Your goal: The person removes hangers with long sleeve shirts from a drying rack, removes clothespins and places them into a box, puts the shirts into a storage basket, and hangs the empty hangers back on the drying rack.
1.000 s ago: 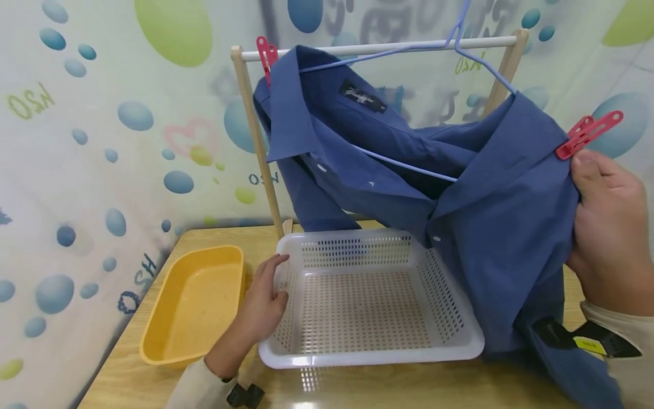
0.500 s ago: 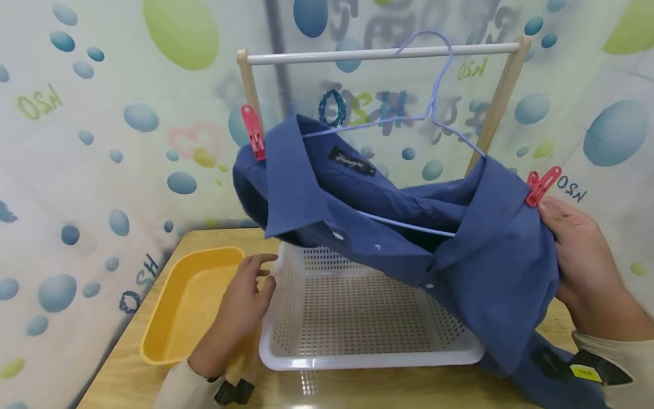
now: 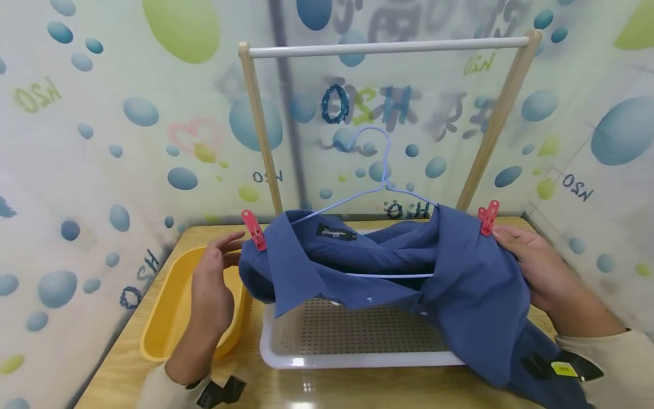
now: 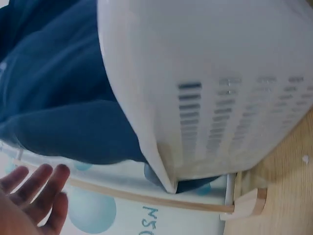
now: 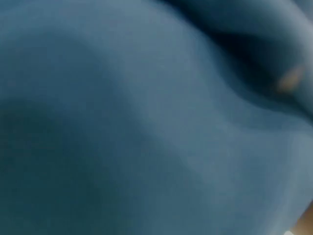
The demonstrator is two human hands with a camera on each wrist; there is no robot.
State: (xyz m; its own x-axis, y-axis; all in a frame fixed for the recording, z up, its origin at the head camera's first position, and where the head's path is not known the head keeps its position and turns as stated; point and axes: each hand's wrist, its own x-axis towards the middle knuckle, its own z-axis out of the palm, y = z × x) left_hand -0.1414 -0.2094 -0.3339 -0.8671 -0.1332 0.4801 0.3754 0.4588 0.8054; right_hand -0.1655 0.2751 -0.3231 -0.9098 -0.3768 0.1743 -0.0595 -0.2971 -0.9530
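A navy blue collared shirt hangs on a thin lilac wire hanger, whose hook stands free below the rack's bar. My right hand grips the shirt's right-hand shoulder, thumb in front, right beside a red clothespin. Another red clothespin clips the opposite shoulder. Beside that shoulder is my left hand, fingers loosely bent and holding nothing. In the left wrist view, its fingers spread near the shirt's hanging cloth. Blue fabric fills most of the right wrist view.
A white perforated basket sits on the wooden table under the shirt, partly covered by it. To its left lies a yellow basin. Behind stands a rack with a white bar and wooden posts, before a patterned curtain.
The shirt and hanger have come down from bar height to low over the basket, the hook leaving the bar. My right hand lowered with them; my left rose from the basket's rim toward the shoulder.
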